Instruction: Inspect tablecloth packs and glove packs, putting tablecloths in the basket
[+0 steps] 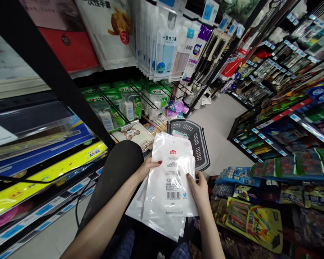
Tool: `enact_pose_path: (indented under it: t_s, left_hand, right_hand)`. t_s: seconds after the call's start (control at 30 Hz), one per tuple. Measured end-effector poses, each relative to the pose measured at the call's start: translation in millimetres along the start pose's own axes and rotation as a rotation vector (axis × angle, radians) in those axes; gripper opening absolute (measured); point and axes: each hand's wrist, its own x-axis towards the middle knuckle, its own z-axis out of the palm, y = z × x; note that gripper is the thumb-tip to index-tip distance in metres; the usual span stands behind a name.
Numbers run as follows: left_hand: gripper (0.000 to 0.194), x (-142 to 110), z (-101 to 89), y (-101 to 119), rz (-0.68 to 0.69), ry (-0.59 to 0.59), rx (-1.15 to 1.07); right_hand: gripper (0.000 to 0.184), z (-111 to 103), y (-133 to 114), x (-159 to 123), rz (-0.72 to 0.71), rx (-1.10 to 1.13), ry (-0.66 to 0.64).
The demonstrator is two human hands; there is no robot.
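Note:
A small stack of flat white plastic packets is in front of me, printed with small text, a red logo and a barcode. My left hand pinches the left edge, thumb on top. On the right edge, my right hand has its thumb over the front and its fingers behind, out of sight. At least one more packet sticks out below the top one at a different angle. Beyond the packets, a dark grey shopping basket stands on the floor, partly covered by them.
Left, a shelf holds hanging mask packets, green power-socket packs and a notepad with a cartoon animal. My bent knee is beside it. Snack bags fill the lower right shelf. A tiled aisle runs ahead.

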Motion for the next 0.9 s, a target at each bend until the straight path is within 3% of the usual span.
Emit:
enact_pose_path:
  t_s: [0.17, 0.3, 0.53, 0.7, 0.9]
  left_hand:
    - [0.038, -0.4, -1.4, 1.8, -0.048, 0.021, -0.045]
    - [0.041, -3.0, -1.4, 4.1, -0.065, -0.033, -0.018]
    - [0.036, -0.8, -3.0, 0.3, -0.06, -0.018, 0.013]
    - [0.04, 0.0, -3.4, -1.4, -0.045, -0.002, 0.0]
    - [0.04, -1.4, -1.4, 0.5, -0.05, -0.017, -0.038]
  right_hand:
    - [0.023, 5.0, -13.5, -13.3, 0.074, -0.042, 0.023]
    - [0.023, 12.5, -23.6, -23.5, 0.105, -0.08, 0.088]
    - [0.024, 1.7, 13.8, -7.5, 0.139, 0.32, 0.134]
    - [0.021, -4.5, 31.2, -0.9, 0.137, 0.279, -0.049]
    - [0.02, 2.7, 29.5, -0.1, 0.11, 0.293, -0.069]
